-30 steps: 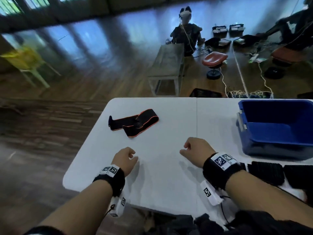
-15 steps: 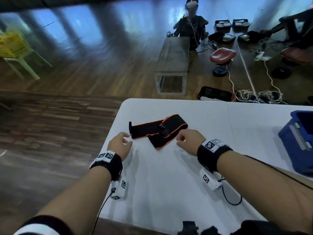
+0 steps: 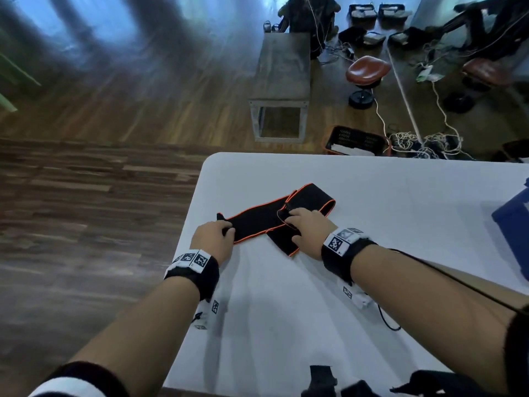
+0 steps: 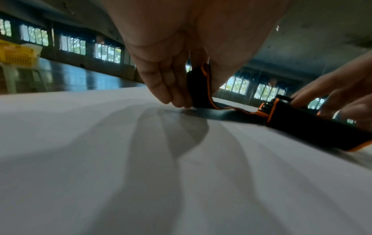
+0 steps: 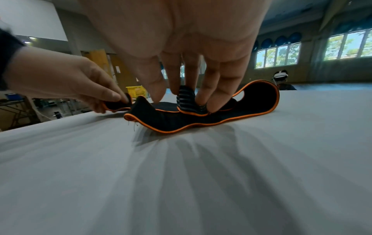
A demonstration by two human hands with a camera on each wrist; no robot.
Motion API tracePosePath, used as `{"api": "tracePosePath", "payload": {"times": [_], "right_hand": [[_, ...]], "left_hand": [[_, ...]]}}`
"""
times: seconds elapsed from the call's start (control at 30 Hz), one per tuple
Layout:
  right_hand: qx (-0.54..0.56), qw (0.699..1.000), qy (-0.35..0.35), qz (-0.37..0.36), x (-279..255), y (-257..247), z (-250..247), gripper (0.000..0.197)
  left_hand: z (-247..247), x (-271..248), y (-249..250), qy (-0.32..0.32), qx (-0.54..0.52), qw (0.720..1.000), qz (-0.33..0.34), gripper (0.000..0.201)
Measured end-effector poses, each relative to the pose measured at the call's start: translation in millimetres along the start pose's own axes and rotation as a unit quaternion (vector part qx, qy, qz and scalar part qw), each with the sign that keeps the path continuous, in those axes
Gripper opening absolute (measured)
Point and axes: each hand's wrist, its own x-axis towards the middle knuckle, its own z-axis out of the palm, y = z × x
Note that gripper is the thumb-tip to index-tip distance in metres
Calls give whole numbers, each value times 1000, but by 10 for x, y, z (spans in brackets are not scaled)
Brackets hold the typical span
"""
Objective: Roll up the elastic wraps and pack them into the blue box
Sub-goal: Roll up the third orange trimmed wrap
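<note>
A black elastic wrap [image 3: 254, 222] with orange trim lies folded over itself on the white table [image 3: 372, 196]. My left hand [image 3: 226, 229] pinches its left end, which stands lifted between thumb and fingers in the left wrist view [image 4: 201, 85]. My right hand [image 3: 289, 222] is on the fold in the middle. In the right wrist view its fingertips [image 5: 203, 98] pinch the striped tab [image 5: 186, 100] of the wrap [image 5: 257, 98]. Only a corner of the blue box [image 3: 515, 224] shows, at the table's right edge.
The table's left edge [image 3: 194, 224] runs close beside my left hand. Dark cloth items [image 3: 429, 382] lie at the near edge. Beyond the table are a bench [image 3: 282, 81], a stool [image 3: 366, 71], a black crate [image 3: 355, 140] and cables on the wooden floor.
Both hands have moved forward from empty fists to the wrap and taken hold of it. The view has swung left, so the blue box is nearly out of frame.
</note>
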Motion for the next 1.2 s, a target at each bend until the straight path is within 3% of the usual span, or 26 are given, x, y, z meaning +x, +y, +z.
{"api": "tracePosePath", "payload": {"times": [0.2, 0.4, 0.53, 0.6, 0.7, 0.77, 0.83, 0.93, 1.03, 1.2], "right_hand": [[82, 987, 128, 49, 55, -2, -67, 15], [231, 936, 222, 147, 33, 182, -283, 20], [243, 927, 259, 121, -46, 290, -522, 9], [267, 916, 282, 102, -118, 291, -632, 6], [344, 889, 288, 87, -225, 275, -720, 18], [365, 885, 277, 79, -297, 236, -744, 15], [373, 886, 267, 69, -359, 179, -752, 13], [389, 882, 257, 65, -457, 117, -749, 13], [423, 862, 272, 58, -575, 88, -793, 12], [478, 810, 338, 16, -743, 72, -999, 21]], "left_hand": [[-36, -317, -342, -19, -29, 999, -35, 7], [-48, -430, -539, -36, 48, 997, -44, 16], [-183, -387, -295, 3, 113, 993, -31, 23], [-285, -347, -36, 39, 112, 993, 18, 21], [-393, -290, 466, 10, 14, 992, 126, 28], [-384, -281, 814, -49, -60, 981, 179, 29], [-343, -312, 1127, -61, -119, 968, 212, 24], [-259, -320, 1408, -43, -219, 953, 203, 19], [-279, -285, 1547, -40, -298, 938, 174, 31], [-647, -245, 1847, -31, -409, 899, 152, 12]]}}
